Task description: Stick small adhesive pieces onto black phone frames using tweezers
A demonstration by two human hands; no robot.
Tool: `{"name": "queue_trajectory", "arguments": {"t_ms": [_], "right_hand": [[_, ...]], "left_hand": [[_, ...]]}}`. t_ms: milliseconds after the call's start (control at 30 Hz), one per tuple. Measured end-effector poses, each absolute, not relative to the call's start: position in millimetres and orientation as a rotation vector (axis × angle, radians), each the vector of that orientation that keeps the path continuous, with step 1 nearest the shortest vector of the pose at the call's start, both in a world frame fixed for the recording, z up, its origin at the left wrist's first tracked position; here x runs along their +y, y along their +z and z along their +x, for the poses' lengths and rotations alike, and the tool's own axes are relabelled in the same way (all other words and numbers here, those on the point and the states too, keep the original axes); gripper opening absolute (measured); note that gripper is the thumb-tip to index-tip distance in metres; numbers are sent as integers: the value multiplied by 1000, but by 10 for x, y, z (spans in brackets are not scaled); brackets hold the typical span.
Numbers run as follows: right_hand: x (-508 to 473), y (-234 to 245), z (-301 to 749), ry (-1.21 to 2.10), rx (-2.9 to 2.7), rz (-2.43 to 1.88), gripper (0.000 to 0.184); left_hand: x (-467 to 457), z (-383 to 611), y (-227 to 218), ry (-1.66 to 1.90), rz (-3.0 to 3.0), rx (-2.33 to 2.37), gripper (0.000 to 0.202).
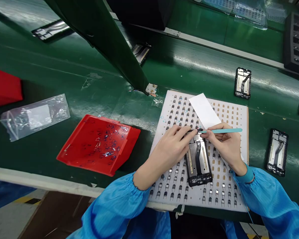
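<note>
The phone (pixel 198 160) lies face up or down, I can't tell, on the white tray (pixel 243 114) — its long side runs away from the person, far end leaning a bit left — with black edges and shiny silver inside. The right hand (pixel 225 146) pinches blue tweezers (pixel 228 130), pointing left at that end. The left hand (pixel 168 146) touches it, but I can't tell if it grips.

Glossy, creased blue sleeves (pixel 114 206) gather at the cuffs (pixel 135 181). A teal band (pixel 247 176) circles the right wrist, with a thin cord (pixel 249 214).
</note>
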State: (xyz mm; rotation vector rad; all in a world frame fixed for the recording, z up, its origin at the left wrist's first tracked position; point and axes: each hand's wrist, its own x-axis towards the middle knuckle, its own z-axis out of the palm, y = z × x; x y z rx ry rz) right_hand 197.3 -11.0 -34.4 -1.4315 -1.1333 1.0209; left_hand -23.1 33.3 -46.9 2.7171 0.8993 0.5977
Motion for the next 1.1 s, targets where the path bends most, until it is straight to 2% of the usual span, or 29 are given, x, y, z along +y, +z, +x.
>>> {"name": "queue_trajectory", "arguments": {"t_ms": [400,800,933,1100], "right_hand": [[-140,-366,1997,931,-1342,-1446,4],[-184,-368,1972,778,-1506,-1455,6],[-147,-394,1954,637,-1570,-1474,8],[-134,-527,1887,589,-1601,-1490,7]], "left_hand": [[339,-240,-468,607,2701,890,43],[341,-233,-487,617,2641,909,46],[371,-249,-517,622,2666,889,48],[456,-322,-594,846,2711,719,51]]}}
